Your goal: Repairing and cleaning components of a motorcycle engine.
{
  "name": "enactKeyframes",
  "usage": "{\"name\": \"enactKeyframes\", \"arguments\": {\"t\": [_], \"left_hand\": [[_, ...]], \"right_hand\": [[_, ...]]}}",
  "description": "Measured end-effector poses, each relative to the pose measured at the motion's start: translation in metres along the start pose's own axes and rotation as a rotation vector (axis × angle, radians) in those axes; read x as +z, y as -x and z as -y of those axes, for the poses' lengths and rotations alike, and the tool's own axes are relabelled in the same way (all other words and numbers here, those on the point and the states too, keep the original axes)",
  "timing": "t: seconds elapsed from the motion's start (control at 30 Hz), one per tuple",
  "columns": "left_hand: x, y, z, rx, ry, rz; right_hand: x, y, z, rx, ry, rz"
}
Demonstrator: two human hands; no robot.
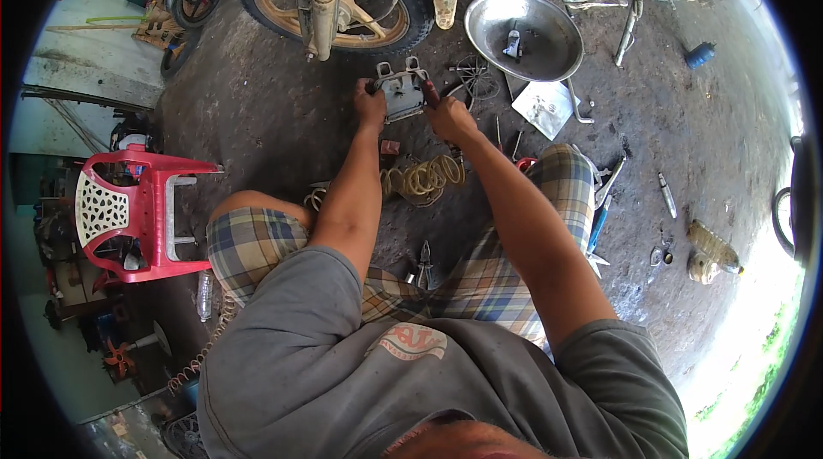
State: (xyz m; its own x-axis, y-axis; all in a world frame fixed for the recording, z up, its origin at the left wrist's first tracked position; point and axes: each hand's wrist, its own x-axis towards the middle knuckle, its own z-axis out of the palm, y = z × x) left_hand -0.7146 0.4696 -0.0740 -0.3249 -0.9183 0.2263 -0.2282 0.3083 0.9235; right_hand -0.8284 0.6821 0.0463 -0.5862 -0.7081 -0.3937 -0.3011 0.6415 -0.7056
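Pinching a grey two-looped metal bracket [403, 99], left grip [370, 105] faces right grip [452, 120] clasping red handle [430, 94].

A grey, looped metal bracket [401, 96] has a red-handled tool [430, 94] at its right.

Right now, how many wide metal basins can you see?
1: the round silver basin, beyond and to the right of the right hand, with a small object inside. Any others may be hidden.

the dark, stained floor [219, 108] carries a coiled yellowish hose [426, 178], pliers [425, 269], a pale sheet [545, 109] and a red chair [155, 221].
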Motion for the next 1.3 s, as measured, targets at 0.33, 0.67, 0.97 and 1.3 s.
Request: {"name": "enactKeyframes", "arguments": {"t": [0.33, 0.67, 0.97, 1.3], "left_hand": [[0.009, 0.008, -0.027, 0.017, -0.261, 0.066], [0.004, -0.011, -0.027, -0.003, -0.172, -0.076], [0.001, -0.011, -0.02, 0.022, 0.065, -0.149], [-0.001, -0.008, -0.028, 0.05, 0.201, -0.199]], "right_hand": [[0.002, -0.007, -0.002, -0.175, 0.013, 0.039], [-0.011, -0.022, -0.028, 0.018, 0.004, -0.024], [0.012, -0.025, -0.029, -0.125, 0.084, 0.157], [0.011, -0.024, -0.037, -0.01, 0.118, -0.064]]}}
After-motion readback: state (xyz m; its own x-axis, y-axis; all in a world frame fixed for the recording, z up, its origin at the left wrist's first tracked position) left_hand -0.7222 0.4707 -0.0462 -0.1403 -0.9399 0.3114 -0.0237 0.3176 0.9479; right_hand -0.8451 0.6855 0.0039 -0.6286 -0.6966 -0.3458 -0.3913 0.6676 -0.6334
